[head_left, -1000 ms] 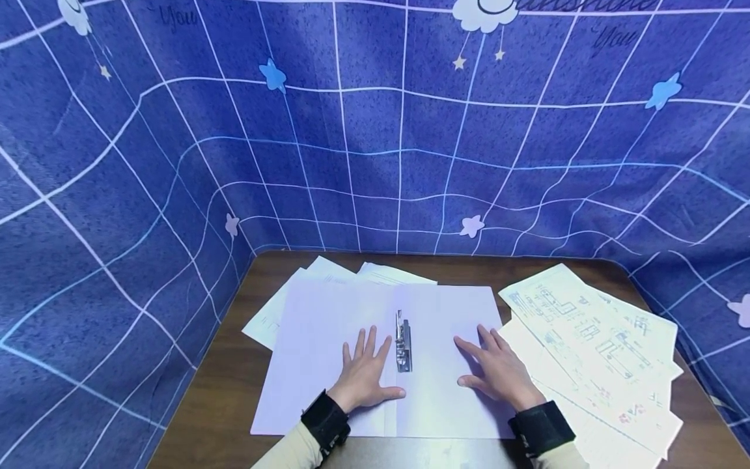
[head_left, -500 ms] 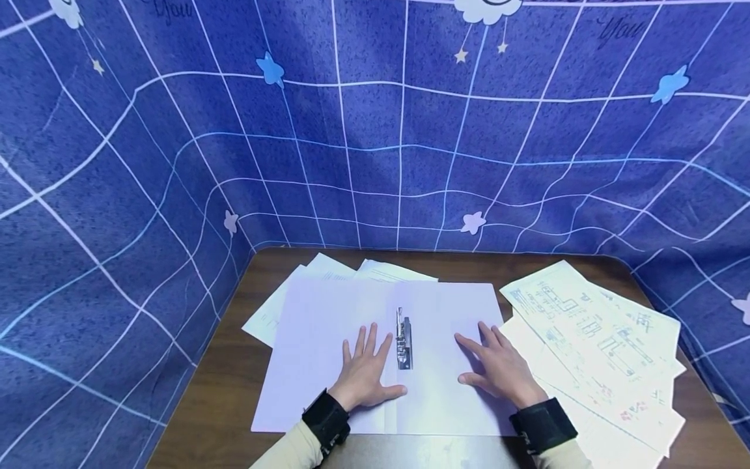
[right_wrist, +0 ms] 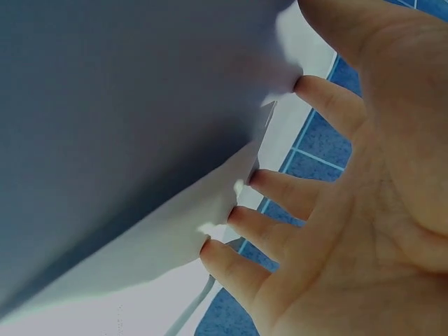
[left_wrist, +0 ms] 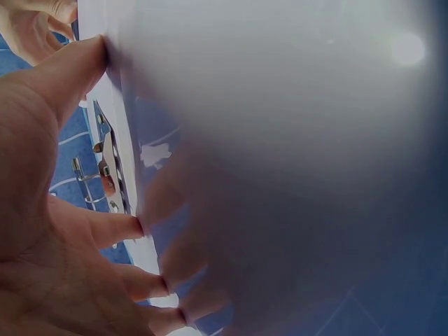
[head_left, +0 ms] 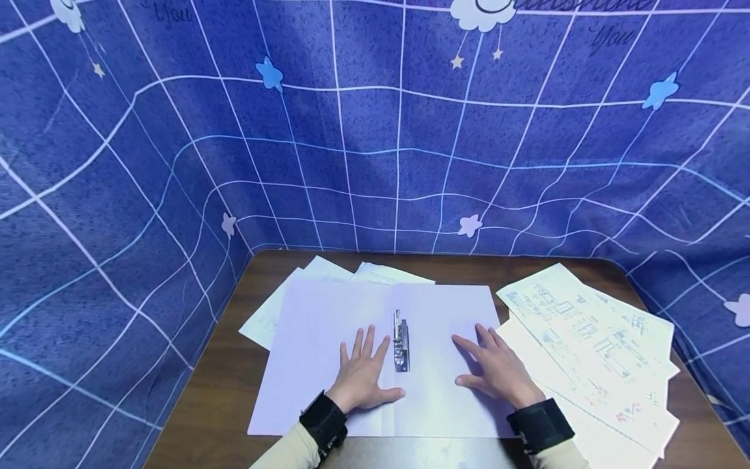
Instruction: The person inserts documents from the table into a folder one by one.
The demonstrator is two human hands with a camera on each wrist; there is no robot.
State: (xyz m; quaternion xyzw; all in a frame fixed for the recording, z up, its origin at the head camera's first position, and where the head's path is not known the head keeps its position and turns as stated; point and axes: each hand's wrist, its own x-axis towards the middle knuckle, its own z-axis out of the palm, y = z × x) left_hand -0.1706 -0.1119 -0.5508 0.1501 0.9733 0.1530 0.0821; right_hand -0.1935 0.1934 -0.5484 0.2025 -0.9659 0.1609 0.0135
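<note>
You are seeing a pale lilac clip folder (head_left: pixel 433 365), its silver clip (head_left: pixel 402 348), a brown table (head_left: pixel 205 404), your cream sleeves (head_left: pixel 289 449), black wrist straps (head_left: pixel 324 420), and a blue fabric backdrop (head_left: pixel 369 169) with white gridlines.

Folder (head_left: pixel 433 384) on table (head_left: pixel 199 404), papers (head_left: pixel 592 345) right

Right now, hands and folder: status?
Left hand, right hand spread on folder, gripping nothing. Folder open, clip uncovered. Papers by folder's right side and far edge.

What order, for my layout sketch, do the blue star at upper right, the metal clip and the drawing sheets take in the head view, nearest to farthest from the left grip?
1. Metal clip, on the open folder, just right of the left grip.
2. Drawing sheets, at the table's right.
3. Blue star, on the backdrop, upper right.
</note>
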